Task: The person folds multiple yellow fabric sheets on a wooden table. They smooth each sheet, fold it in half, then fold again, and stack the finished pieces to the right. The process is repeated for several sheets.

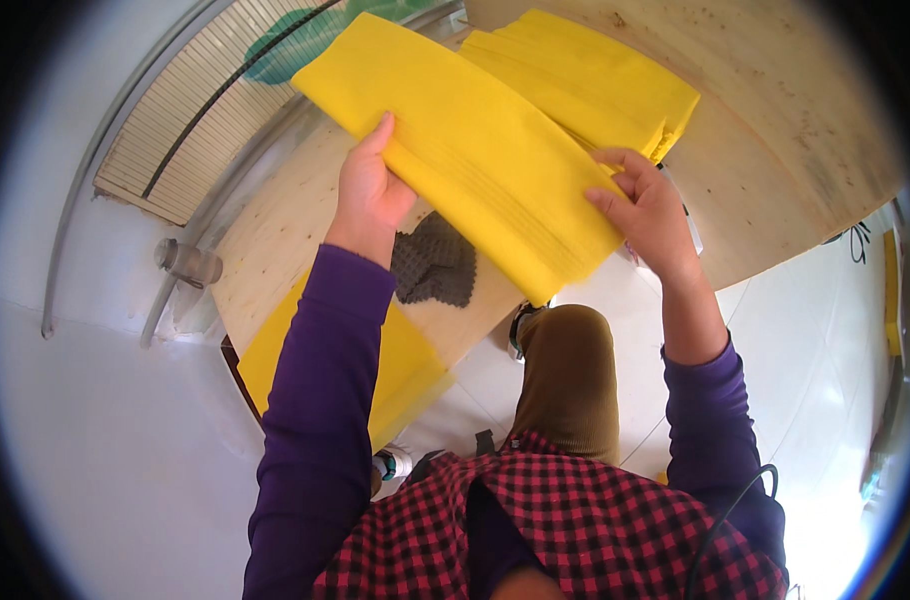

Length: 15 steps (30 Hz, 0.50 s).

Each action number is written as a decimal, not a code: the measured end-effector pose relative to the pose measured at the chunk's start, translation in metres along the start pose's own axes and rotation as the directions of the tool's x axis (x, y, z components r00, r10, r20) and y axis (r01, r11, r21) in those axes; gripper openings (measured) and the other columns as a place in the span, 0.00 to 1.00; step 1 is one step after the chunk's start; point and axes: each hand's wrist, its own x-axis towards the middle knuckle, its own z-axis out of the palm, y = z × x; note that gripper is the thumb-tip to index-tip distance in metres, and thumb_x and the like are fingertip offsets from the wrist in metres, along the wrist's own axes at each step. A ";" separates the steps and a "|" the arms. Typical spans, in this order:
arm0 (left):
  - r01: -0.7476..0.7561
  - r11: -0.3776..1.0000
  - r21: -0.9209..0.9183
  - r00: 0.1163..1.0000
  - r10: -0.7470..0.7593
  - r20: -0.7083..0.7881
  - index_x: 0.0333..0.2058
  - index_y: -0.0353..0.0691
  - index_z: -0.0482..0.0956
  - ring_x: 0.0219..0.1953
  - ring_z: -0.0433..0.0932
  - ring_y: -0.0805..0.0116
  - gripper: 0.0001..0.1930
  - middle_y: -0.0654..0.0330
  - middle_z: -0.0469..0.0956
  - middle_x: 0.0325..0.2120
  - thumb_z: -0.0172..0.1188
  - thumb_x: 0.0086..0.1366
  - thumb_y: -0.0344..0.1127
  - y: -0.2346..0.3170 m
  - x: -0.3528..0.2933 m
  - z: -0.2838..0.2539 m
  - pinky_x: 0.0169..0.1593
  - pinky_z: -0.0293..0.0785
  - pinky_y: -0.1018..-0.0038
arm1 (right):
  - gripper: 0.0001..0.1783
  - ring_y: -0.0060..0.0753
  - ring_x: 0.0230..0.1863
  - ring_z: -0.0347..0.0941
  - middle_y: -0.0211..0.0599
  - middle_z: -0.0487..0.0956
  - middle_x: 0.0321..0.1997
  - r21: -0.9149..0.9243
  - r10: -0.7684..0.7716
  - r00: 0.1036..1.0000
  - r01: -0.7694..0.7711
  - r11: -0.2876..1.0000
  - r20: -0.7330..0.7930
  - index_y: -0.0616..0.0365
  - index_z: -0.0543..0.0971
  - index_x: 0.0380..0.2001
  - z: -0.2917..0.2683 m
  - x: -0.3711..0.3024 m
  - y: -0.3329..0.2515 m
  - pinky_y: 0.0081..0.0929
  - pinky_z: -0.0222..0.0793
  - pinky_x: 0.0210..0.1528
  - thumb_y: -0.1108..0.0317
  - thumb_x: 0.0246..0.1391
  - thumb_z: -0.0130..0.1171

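Note:
I hold a thick stack of yellow cloth sheets [475,150] above a pale wooden table [765,150]. My left hand [370,190] grips the stack's near left edge, thumb on top. My right hand [645,205] pinches its right end near the corner. A second pile of yellow cloths [595,80] lies on the table just beyond the held stack. Under my left forearm another yellow sheet [410,360] hangs over the table's near edge.
A dark grey textured cloth [433,262] lies on the table below the held stack. A window with a slatted grille [205,110] and a metal rail runs along the left. White tiled floor [825,330] lies to the right, my knee above it.

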 end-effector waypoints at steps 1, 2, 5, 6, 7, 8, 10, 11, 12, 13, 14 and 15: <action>-0.011 1.000 0.005 1.000 0.010 0.009 0.58 0.36 0.64 0.58 0.68 0.57 0.19 0.54 0.68 0.57 0.48 0.71 0.34 -0.002 0.013 -0.001 0.62 0.64 0.59 | 0.19 0.14 0.29 0.71 0.29 0.79 0.28 -0.009 -0.004 1.000 0.003 1.000 -0.019 0.63 0.71 0.51 -0.002 0.010 0.002 0.16 0.66 0.33 0.74 0.56 0.59; 0.013 1.000 0.007 0.999 -0.013 -0.029 0.57 0.36 0.64 0.58 0.68 0.57 0.18 0.54 0.68 0.56 0.48 0.71 0.34 -0.005 0.026 -0.002 0.62 0.64 0.59 | 0.19 0.15 0.29 0.70 0.29 0.78 0.28 -0.001 0.019 0.999 -0.019 1.000 -0.039 0.63 0.72 0.51 -0.002 0.019 0.005 0.16 0.66 0.32 0.74 0.56 0.58; 0.066 0.998 0.004 0.996 -0.066 -0.064 0.57 0.36 0.65 0.57 0.68 0.57 0.18 0.54 0.69 0.56 0.48 0.70 0.33 -0.017 0.060 -0.013 0.61 0.65 0.59 | 0.18 0.16 0.29 0.72 0.31 0.79 0.28 -0.020 0.002 0.997 -0.004 1.000 -0.078 0.62 0.72 0.50 -0.003 0.038 0.019 0.18 0.67 0.33 0.74 0.55 0.58; 0.089 0.996 0.013 0.993 -0.088 -0.079 0.56 0.36 0.65 0.57 0.69 0.56 0.18 0.53 0.69 0.55 0.48 0.70 0.33 -0.023 0.069 -0.017 0.61 0.65 0.59 | 0.18 0.16 0.30 0.72 0.31 0.79 0.28 -0.001 -0.027 0.997 0.027 1.000 -0.069 0.61 0.73 0.49 -0.002 0.045 0.024 0.18 0.67 0.33 0.74 0.55 0.59; 0.112 0.993 0.028 0.987 -0.108 -0.122 0.56 0.36 0.65 0.56 0.69 0.56 0.18 0.53 0.69 0.55 0.49 0.70 0.32 -0.028 0.076 -0.020 0.61 0.66 0.59 | 0.18 0.21 0.32 0.74 0.35 0.80 0.30 -0.101 0.008 0.994 -0.019 0.995 -0.113 0.61 0.73 0.49 0.000 0.050 0.029 0.20 0.68 0.36 0.72 0.53 0.60; 0.129 0.990 0.047 0.983 -0.122 -0.139 0.56 0.36 0.65 0.55 0.70 0.56 0.17 0.53 0.70 0.54 0.49 0.70 0.32 -0.033 0.080 -0.024 0.60 0.67 0.59 | 0.19 0.26 0.35 0.75 0.38 0.80 0.33 -0.167 -0.010 0.990 -0.014 0.986 -0.138 0.60 0.74 0.48 0.003 0.055 0.035 0.23 0.70 0.39 0.71 0.52 0.61; 0.176 0.980 0.091 0.960 -0.151 -0.236 0.55 0.36 0.65 0.54 0.71 0.56 0.17 0.53 0.71 0.53 0.49 0.69 0.31 -0.042 0.085 -0.030 0.59 0.69 0.59 | 0.19 0.32 0.39 0.77 0.43 0.81 0.36 -0.214 -0.025 0.987 -0.009 0.977 -0.156 0.59 0.75 0.47 0.006 0.064 0.044 0.26 0.71 0.42 0.69 0.50 0.62; 0.180 0.981 0.074 0.959 -0.159 -0.234 0.55 0.36 0.66 0.53 0.72 0.56 0.17 0.53 0.71 0.52 0.49 0.69 0.30 -0.044 0.086 -0.032 0.58 0.69 0.59 | 0.19 0.34 0.40 0.77 0.44 0.80 0.37 -0.194 -0.013 0.989 -0.016 0.981 -0.150 0.59 0.75 0.47 0.006 0.065 0.048 0.27 0.71 0.43 0.68 0.50 0.62; 0.192 0.980 0.057 0.955 -0.173 -0.241 0.55 0.36 0.66 0.53 0.72 0.56 0.16 0.53 0.72 0.52 0.50 0.69 0.30 -0.045 0.086 -0.034 0.57 0.70 0.59 | 0.19 0.36 0.41 0.77 0.45 0.80 0.38 -0.173 0.024 0.988 -0.050 0.984 -0.151 0.59 0.76 0.46 0.006 0.065 0.052 0.28 0.71 0.44 0.68 0.49 0.63; 0.206 0.978 0.040 0.950 -0.190 -0.249 0.54 0.35 0.66 0.52 0.73 0.56 0.16 0.53 0.72 0.51 0.50 0.68 0.29 -0.046 0.085 -0.036 0.57 0.71 0.59 | 0.18 0.32 0.39 0.77 0.43 0.81 0.37 -0.142 0.050 0.988 -0.071 0.987 -0.144 0.59 0.76 0.46 0.006 0.066 0.055 0.26 0.71 0.43 0.69 0.50 0.62; 0.203 0.979 0.035 0.949 -0.188 -0.253 0.54 0.35 0.66 0.52 0.73 0.57 0.16 0.53 0.72 0.51 0.50 0.68 0.29 -0.047 0.085 -0.037 0.57 0.71 0.60 | 0.18 0.31 0.38 0.77 0.43 0.81 0.36 -0.113 0.031 0.991 -0.046 0.993 -0.131 0.59 0.76 0.45 0.006 0.067 0.057 0.25 0.71 0.42 0.70 0.50 0.62; 0.202 0.979 0.027 0.948 -0.188 -0.256 0.53 0.35 0.67 0.52 0.73 0.57 0.16 0.53 0.72 0.51 0.50 0.68 0.29 -0.047 0.084 -0.037 0.57 0.71 0.60 | 0.17 0.30 0.37 0.77 0.42 0.81 0.35 -0.086 0.049 0.991 -0.060 0.994 -0.126 0.59 0.76 0.45 0.005 0.066 0.059 0.24 0.71 0.42 0.70 0.50 0.62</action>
